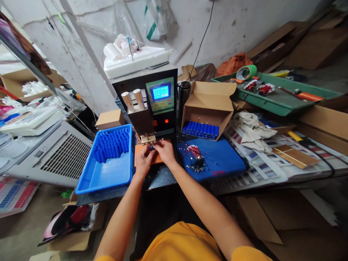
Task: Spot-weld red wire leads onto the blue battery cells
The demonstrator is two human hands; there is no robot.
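Yellow-orange shirt cloth (182,241) spreads along the bottom edge, with two bare forearms reaching forward from it. At their ends the left hand (144,159) and the right hand (164,150) come together, fingertips pinched about a small blue piece (151,146). Most of that piece is hidden by the fingers, so its full shape cannot be told. It sits right at the metal tips of a black machine (140,121), above an orange board (138,150).

On the machine's front are two silver cylinders (138,98), side by side, and a lit blue screen (161,92). A white foam slab (144,61) lies on top.

Just left of the hands stands a blue tray (114,174), its far part filled with rows of blue cylinders (112,143) and its near part bare. Behind it is a small closed carton (109,119).

To the right, a bundle of red and black wires (197,156) rests on a blue mat (225,159). Beyond the mat, an open cardboard box (209,92) holds more blue cylinders, next to a dark flask (185,94). Farther right are crumpled white cloth (250,128) and a green tray (288,105) with a roll of green tape (246,72) at its left end.
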